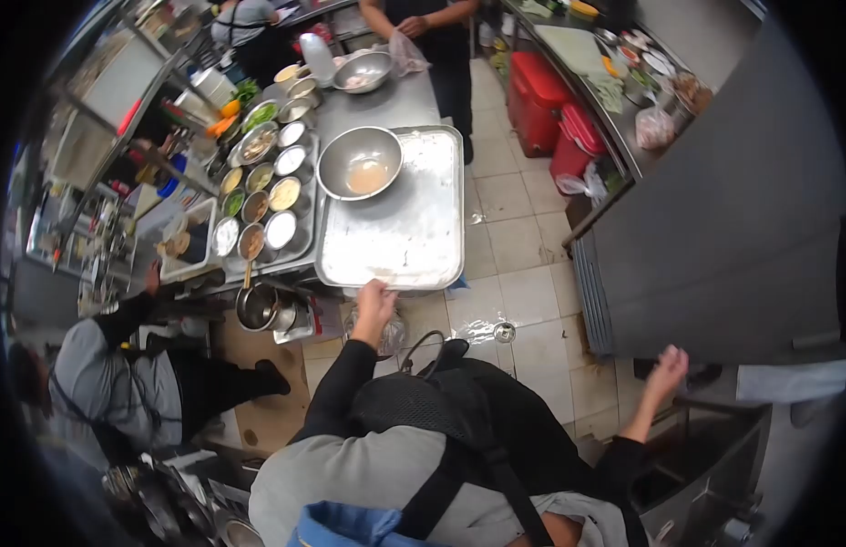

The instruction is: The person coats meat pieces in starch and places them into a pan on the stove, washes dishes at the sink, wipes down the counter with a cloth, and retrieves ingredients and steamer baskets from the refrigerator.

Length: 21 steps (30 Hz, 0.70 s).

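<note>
My left hand (pixel 375 305) is closed on the near rim of a large metal tray (pixel 423 246), which lies at the end of the steel counter. Toward the tray's far left corner sits a steel mixing bowl (pixel 361 164) with a little pale liquid in its bottom. Out to the right, beside the lower edge of a big grey panel (pixel 714 237), my right hand (pixel 667 372) is held in the air. Its fingers are loosely bent and apart, and nothing shows in them.
Several round containers of ingredients (pixel 284 193) stand left of the tray. Across the counter, a person's hands (pixel 412 27) hold a plastic bag near another bowl (pixel 362 73). A co-worker (pixel 122 365) is at the left. Red bins (pixel 537 100) line the tiled floor's right side.
</note>
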{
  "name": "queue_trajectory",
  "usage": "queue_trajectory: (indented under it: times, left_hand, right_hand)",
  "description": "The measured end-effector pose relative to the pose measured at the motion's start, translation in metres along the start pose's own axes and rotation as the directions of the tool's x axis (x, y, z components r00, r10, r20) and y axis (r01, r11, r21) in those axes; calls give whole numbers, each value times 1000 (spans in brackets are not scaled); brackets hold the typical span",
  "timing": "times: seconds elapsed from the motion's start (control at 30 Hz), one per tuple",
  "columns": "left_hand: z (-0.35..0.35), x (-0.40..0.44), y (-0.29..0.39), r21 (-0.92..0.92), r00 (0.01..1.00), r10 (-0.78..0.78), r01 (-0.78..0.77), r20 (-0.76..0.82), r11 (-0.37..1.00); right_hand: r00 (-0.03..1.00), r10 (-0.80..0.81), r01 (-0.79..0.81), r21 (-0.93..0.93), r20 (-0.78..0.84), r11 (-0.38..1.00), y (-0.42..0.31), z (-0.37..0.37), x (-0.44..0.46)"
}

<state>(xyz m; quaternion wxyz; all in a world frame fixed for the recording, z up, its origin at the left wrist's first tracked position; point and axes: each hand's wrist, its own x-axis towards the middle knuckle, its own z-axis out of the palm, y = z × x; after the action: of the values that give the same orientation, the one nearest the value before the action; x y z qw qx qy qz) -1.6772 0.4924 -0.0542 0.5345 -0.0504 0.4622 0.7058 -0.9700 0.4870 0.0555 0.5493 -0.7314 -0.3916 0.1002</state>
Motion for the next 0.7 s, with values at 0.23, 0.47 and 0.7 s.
queue_trajectory:
  times: [0.23, 0.47, 0.7]
  left_hand:
    - [-11, -44, 77, 148, 970, -96, 64, 222, 987]
    - [-5, -18, 101, 435, 868, -365, 200, 337, 878]
    - [88, -5, 100, 695, 750, -556, 182, 359, 695]
  right_hand:
    - [689, 5, -221, 203, 725, 954, -114, 183, -54]
    - [612, 263, -294, -94, 746, 951, -199, 297, -38]
    - [805, 122, 38, -256, 580, 966, -131, 212, -57]
